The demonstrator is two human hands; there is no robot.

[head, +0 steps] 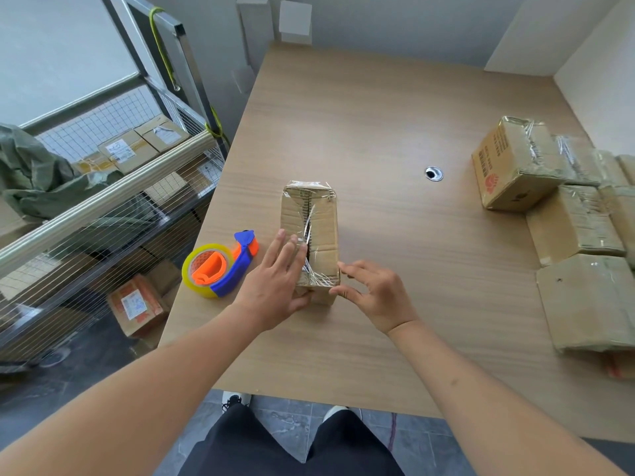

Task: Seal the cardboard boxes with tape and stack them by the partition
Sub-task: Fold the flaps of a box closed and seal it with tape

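Head view
Cardboard box (311,235): narrow, lying lengthwise away from the person, near the front middle of the wooden table (378,132); clear tape (309,225) wrinkled along the top seam and over the far end.
Left hand (278,283): flat against the left side of the box near its close end, fingers straight and together, tips reaching the top edge; pressing only, nothing gripped.
Right hand (374,293): at the near right corner of the box, fingers spread and lightly bent, fingertips (343,267) touching the top edge and the corner; not closed around anything.
Tape dispenser (223,266): blue and orange, with a yellowish roll of clear tape, lying on the table just left of the left hand, apart from the box.
Sealed boxes (563,214): a group of taped cardboard boxes on the right part of the table, along the white partition (598,84); the farthest one with red print on its side, standing higher than the others.
Cable hole (434,173): round metal ring in the table, between the middle box and the group at right.
Wire cage trolley (113,187): left of the table, with labelled parcels and green sacking inside.
Floor parcel (137,304): orange-marked box with a label, on the dark floor by the trolley.
Legs: dark trousers and white shoes at the bottom edge.
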